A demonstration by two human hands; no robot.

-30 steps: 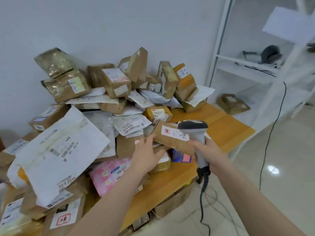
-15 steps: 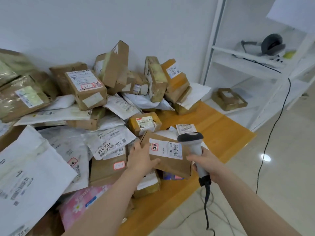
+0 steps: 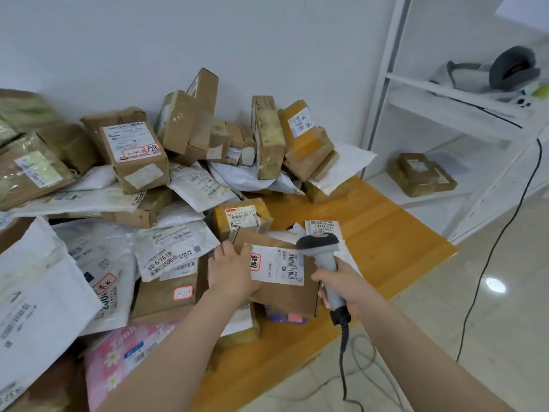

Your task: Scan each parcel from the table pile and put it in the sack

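Cardboard is what we hold: a flat brown box [image 3: 282,297] at the 6 o'clock edge of the pile [image 3: 136,162], over the near side of the table [image 3: 386,233]. It is tilted so its white label [image 3: 276,264] faces us. We cannot tell whether it rests on the parcels beneath.

Our left grip [image 3: 230,272] is clamped on the box at its 9 o'clock edge, fingers curled over the rim beside the label. Our right grip [image 3: 346,285] is closed round the handle of the scanner [image 3: 322,251]. Its dark head sits just over the label's 3 o'clock end, by the barcode. We judge the scan to be the step in hand. The sack is not in view.

The box looks stiff and fairly light to us, since one grip at one edge steadies it and the top face does not bow. Bare board should give good friction. The label looks slicker, so we would keep fingers off it, which also leaves the barcode uncovered. The edge we hold now seems the best place to take it, near a corner where the board is strongest. The soft white mailers [image 3: 175,251] at 9 o'clock look limp and slippery, and may slide once the box leaves.
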